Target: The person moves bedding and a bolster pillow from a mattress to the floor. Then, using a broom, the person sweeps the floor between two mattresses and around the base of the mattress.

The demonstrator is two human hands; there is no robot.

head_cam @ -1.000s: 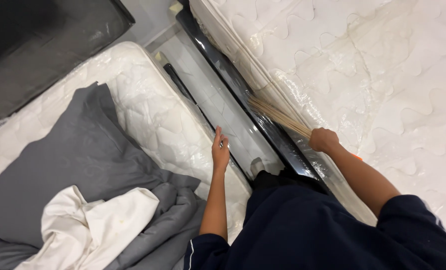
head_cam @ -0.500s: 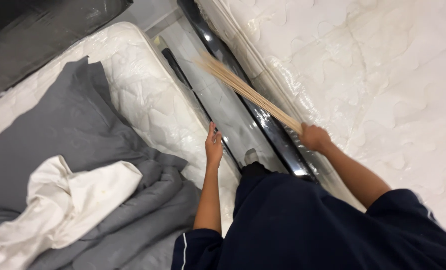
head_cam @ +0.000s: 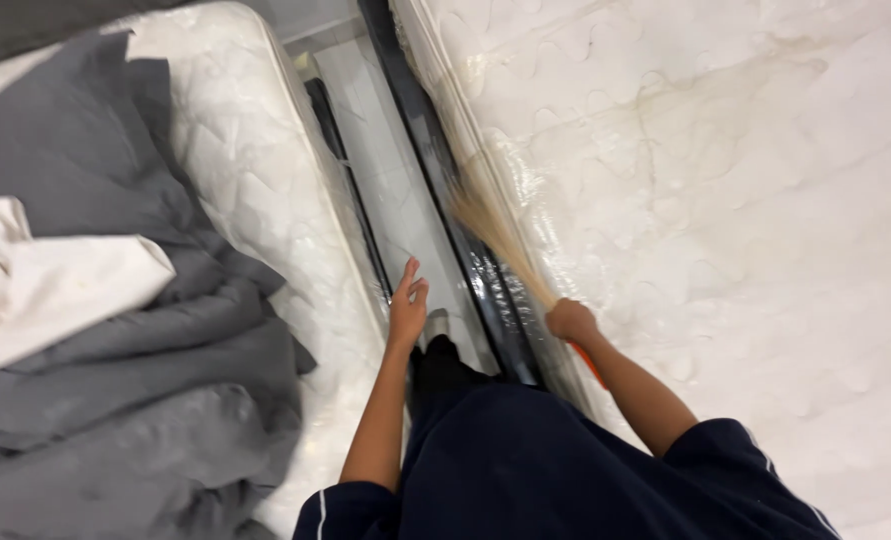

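broom bristles [head_cam: 490, 235], raised over the floor strip [head_cam: 390, 190] half a second ago, are now swung low against the right mattress [head_cam: 725, 200], handle fisted in right hand [head_cam: 571, 321]; left hand [head_cam: 407, 310] open, empty.

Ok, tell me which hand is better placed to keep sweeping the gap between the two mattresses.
Right. The right hand already grips the broom, its bristles against the right mattress. The left hand is open and empty, near the left mattress.
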